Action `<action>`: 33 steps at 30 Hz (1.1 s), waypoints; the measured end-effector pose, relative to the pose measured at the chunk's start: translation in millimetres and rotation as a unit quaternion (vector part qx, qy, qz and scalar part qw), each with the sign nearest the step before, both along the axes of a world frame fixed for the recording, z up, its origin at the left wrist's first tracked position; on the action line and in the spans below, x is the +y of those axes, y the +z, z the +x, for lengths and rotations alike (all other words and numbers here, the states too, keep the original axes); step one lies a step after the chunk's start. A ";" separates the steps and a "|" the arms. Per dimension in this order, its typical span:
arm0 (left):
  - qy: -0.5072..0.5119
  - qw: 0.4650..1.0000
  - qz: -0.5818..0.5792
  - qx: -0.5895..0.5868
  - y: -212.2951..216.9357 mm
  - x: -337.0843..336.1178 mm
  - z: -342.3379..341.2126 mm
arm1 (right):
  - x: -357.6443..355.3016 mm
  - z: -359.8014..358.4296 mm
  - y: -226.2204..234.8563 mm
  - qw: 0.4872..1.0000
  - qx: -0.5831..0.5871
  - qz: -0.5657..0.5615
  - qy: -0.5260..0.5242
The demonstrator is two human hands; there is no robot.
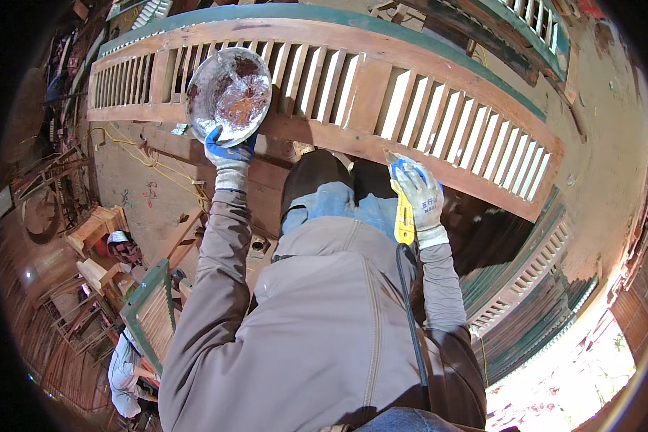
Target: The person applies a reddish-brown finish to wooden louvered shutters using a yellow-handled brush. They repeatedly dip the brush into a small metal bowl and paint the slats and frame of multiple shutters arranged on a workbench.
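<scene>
My left hand [230, 155], in a white and blue work glove, grips the near rim of a round metal bowl [199, 108]. Reddish-brown paste is smeared inside the bowl, along with what looks like clear plastic. The bowl is held over a long wooden louvred shutter [367, 93] that lies crosswise before me. At the shutter's near edge, my gloved right hand [419, 191] is closed around a yellow-handled tool [405, 219]. A pointed tip shows beyond the fingers, but its kind is unclear. From the handle's lower end a black cord [410, 317] runs down along my jacket.
Behind the shutter runs a green-painted frame [317, 13]. Stacked louvred shutters [522, 277] lie at the right. A yellow cable [147, 155] trails over the floor at left. Further down left, a person [126, 378] is beside a green-framed shutter [151, 317], near scattered wood.
</scene>
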State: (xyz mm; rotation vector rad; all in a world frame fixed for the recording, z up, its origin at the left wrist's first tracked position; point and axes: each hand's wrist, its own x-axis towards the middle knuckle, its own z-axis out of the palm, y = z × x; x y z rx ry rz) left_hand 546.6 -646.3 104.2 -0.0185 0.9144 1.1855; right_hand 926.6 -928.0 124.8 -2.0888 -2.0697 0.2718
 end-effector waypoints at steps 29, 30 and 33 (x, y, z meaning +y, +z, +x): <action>-0.017 0.991 -0.114 0.062 -10.3 11.9 -2.6 | 75.6 -137.2 7.7 0.990 -0.043 -0.036 -0.132; -0.014 0.992 -0.112 0.049 -11.3 13.5 -2.2 | 72.2 -128.9 3.9 0.989 -0.020 -0.024 -0.142; -0.007 0.994 -0.107 0.035 -9.4 13.0 -1.2 | 81.4 -113.2 -2.5 0.983 -0.010 0.025 -0.180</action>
